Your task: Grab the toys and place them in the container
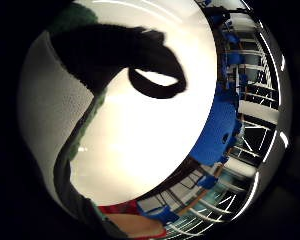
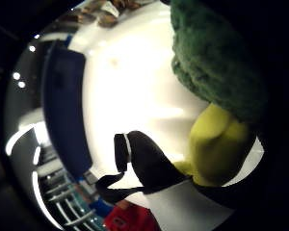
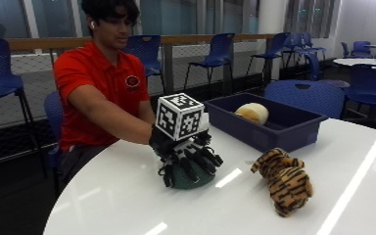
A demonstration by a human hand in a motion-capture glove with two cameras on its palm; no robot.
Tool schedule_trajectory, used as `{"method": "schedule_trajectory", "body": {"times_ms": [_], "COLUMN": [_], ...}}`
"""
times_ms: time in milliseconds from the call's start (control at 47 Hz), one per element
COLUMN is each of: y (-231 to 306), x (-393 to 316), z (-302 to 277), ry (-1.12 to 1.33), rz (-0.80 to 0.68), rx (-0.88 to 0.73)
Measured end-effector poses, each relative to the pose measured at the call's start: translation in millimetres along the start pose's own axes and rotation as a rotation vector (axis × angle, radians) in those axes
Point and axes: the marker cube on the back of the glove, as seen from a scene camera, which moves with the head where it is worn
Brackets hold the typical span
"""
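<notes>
My hand (image 3: 187, 155) clasped the green toy (image 3: 189, 179) on the table (image 3: 175, 215).
Fingers curled over its top. The tiger (image 3: 283, 179) lay beside it; 1 cream toy (image 3: 252, 113) sat in the bin (image 3: 286, 128).

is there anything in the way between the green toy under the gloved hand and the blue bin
Nothing visible blocks it. The gloved right hand has its fingers curled over the green plush toy, and only bare white table lies between it and the blue bin. The tiger plush lies off to the side, nearer the camera, clear of that line.
</notes>
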Motion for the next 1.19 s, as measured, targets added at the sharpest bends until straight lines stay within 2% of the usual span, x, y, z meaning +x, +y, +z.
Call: {"method": "schedule_trajectory", "body": {"times_ms": [511,787,979,1192], "y": [2,0,7,10], "x": [8,3,5,-11], "z": [8,5,-16,-75], "ry": [-0.036,0.002,-0.028,-0.068], "rz": [0.045,0.029,0.035,0.019], "rx": [0.026,0.185,0.212,0.248]}}
